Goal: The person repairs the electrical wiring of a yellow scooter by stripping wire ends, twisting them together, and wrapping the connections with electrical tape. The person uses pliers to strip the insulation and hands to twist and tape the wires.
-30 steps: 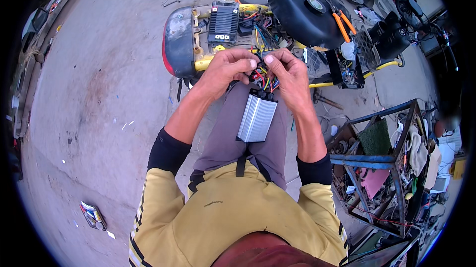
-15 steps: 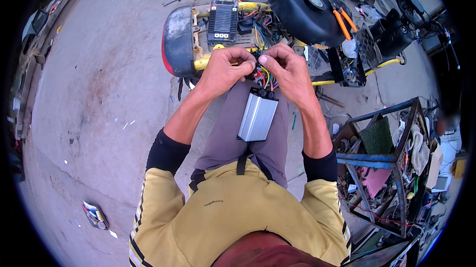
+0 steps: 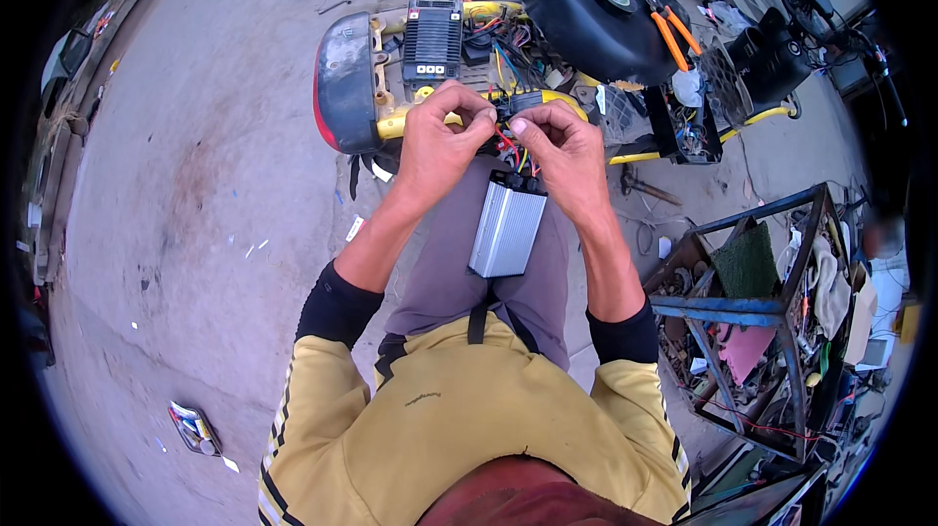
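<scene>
My left hand [image 3: 442, 137] and my right hand [image 3: 563, 147] face each other over the wiring, each pinched closed with thumb against forefinger. Between their fingertips is a small bit of dark wiring [image 3: 504, 116]; its exact shape is too small to tell. Just below, red, yellow and blue wires [image 3: 520, 157] run down to a silver finned controller box [image 3: 509, 229] that lies on my thighs. Beyond my hands stands a yellow-framed vehicle [image 3: 393, 126] with its wiring exposed. A black finned box [image 3: 433, 41] sits on its rear part.
A large black seat [image 3: 586, 23] leans over the frame, with orange-handled pliers [image 3: 669, 38] on it. At right stands a metal rack [image 3: 728, 309] full of scraps. A hammer [image 3: 650, 186] lies on the ground, and a small tray [image 3: 193, 428] of items sits at lower left.
My hands stay pinched close together; the right hand has dropped and turned slightly. A black part with leads now shows behind the fingertips. The view has shifted a little.
</scene>
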Action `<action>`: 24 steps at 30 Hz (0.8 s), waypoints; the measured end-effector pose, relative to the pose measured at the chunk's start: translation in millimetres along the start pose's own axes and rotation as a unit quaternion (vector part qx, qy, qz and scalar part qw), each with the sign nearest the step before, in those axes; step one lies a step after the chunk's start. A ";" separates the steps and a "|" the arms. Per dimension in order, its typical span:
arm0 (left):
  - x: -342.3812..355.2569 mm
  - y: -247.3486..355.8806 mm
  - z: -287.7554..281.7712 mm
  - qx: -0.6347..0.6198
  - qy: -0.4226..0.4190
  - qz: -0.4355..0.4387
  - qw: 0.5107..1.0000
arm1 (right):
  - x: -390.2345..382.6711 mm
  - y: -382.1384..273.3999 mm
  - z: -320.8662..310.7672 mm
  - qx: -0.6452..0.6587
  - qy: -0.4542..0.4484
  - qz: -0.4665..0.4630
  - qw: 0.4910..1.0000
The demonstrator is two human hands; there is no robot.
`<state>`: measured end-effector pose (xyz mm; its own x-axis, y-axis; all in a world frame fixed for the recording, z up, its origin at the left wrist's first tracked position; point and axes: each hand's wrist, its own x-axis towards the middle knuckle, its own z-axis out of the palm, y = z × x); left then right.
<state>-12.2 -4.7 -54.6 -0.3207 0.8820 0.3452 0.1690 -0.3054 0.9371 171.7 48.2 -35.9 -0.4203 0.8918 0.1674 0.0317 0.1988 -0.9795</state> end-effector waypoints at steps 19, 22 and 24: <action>-10.8 2.0 11.6 -0.063 -0.012 0.014 0.998 | 6.7 -8.1 6.3 0.008 -0.016 0.056 0.998; -7.6 -0.5 7.0 -0.110 -0.037 -0.038 0.993 | 9.7 -9.7 -1.1 0.044 -0.058 0.105 0.992; -6.9 -2.3 3.5 -0.141 -0.048 -0.081 0.986 | 12.2 -6.1 -3.7 0.088 -0.088 0.112 0.986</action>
<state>-7.1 -8.8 -59.3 -0.2301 0.9530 0.1971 -0.1472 -0.2343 0.9610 169.7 59.4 -27.4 -0.5716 0.8182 -0.0615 -0.0105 -0.0823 -0.9966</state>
